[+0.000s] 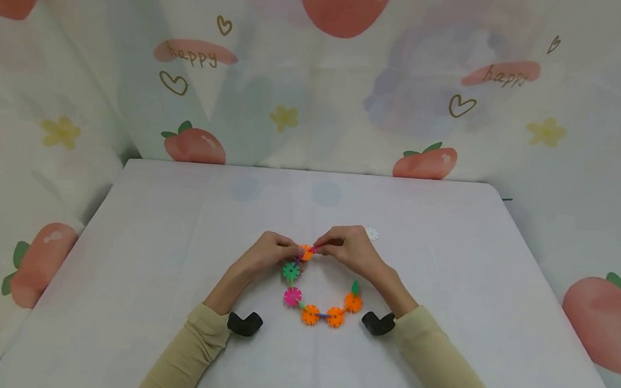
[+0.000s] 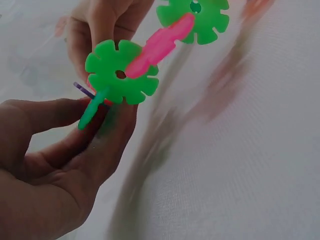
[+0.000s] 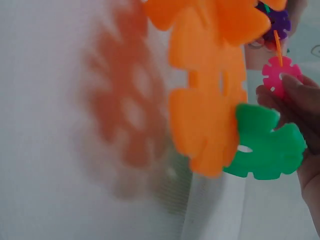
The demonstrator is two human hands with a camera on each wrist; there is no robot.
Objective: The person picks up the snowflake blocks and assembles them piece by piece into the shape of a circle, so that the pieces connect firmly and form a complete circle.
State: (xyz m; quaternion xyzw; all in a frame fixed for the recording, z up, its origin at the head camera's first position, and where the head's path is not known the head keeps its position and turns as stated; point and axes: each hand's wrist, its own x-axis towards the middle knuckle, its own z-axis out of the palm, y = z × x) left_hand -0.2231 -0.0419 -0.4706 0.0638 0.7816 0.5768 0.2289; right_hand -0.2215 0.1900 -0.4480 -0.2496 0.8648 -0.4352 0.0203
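A curved chain of slotted plastic snowflake discs hangs between and below the two hands. My left hand pinches the chain at a purple snowflake disc, partly hidden by the fingers. My right hand pinches a pink snowflake disc between thumb and fingers. An orange disc sits between the fingertips of both hands, beside the pink one. Down the chain follow a green disc, another pink disc and several orange discs. Its free end is a green disc standing edge-on in the head view.
A white snowflake disc lies on the white table behind my right hand. Black wrist pieces jut inward beside both sleeves. A patterned cloth forms the back and sides.
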